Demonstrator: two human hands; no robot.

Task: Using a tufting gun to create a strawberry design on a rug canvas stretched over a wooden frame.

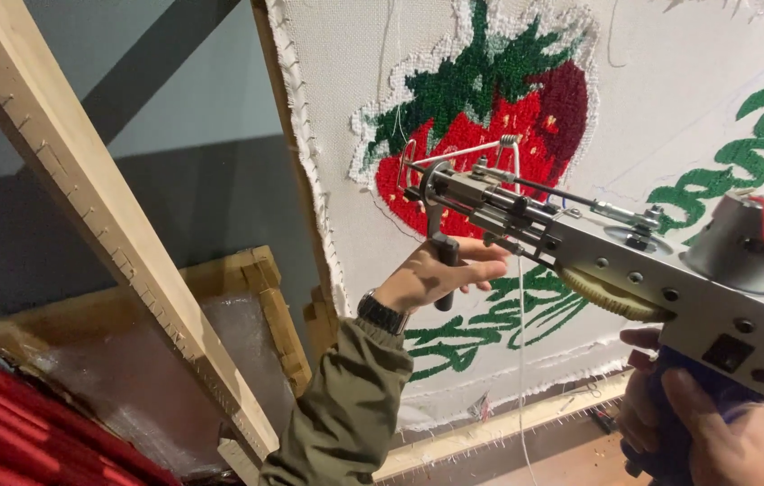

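A grey metal tufting gun [616,261] points at a stretched white cloth [670,81] on a wooden frame. Its needle end sits against a tufted red strawberry with green leaves [499,99]. My left hand [431,274], in an olive sleeve with a wristwatch, grips the gun's black front handle. My right hand [697,423] wraps the blue rear grip at the lower right. A thin white yarn [520,360] hangs down from the gun. Green tufted lettering [742,153] runs across the cloth to the right.
A slanted wooden beam with tack strips [103,207] crosses the left side. Behind it leans a smaller wooden frame wrapped in plastic [175,360]. Red fabric [4,432] lies at the lower left. The frame's bottom rail [508,427] runs below the cloth.
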